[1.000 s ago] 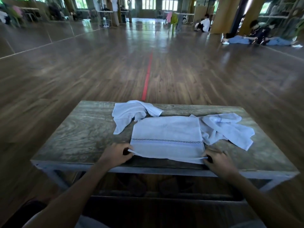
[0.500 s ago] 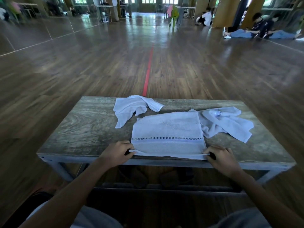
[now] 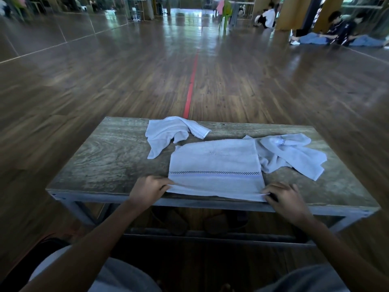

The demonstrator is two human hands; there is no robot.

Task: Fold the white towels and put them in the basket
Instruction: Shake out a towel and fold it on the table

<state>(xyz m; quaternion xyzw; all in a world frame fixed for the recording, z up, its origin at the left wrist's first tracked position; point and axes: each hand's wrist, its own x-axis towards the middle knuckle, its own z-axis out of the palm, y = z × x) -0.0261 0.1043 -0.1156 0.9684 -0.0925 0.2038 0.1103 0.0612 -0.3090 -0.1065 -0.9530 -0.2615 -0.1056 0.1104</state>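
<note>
A white towel [image 3: 214, 163] with a dark checkered stripe lies spread flat on the wooden table [image 3: 109, 157], near its front edge. My left hand [image 3: 147, 189] pinches the towel's near left corner. My right hand [image 3: 284, 197] pinches the near right corner. A second white towel [image 3: 168, 133] lies crumpled at the table's back, left of centre. A third crumpled white towel [image 3: 292, 152] lies to the right, its edge tucked under the flat one. No basket is in view.
The low table has a grey metal frame [image 3: 69, 199]. Dark sandals [image 3: 212, 222] sit on the floor under it. A red line [image 3: 192, 81] runs across the wooden floor beyond. People sit on the floor far back right [image 3: 336, 32].
Both hands keep their pinch on the near corners. The towel's front edge looks a little more stretched between them, and the camera has tilted slightly downward.
</note>
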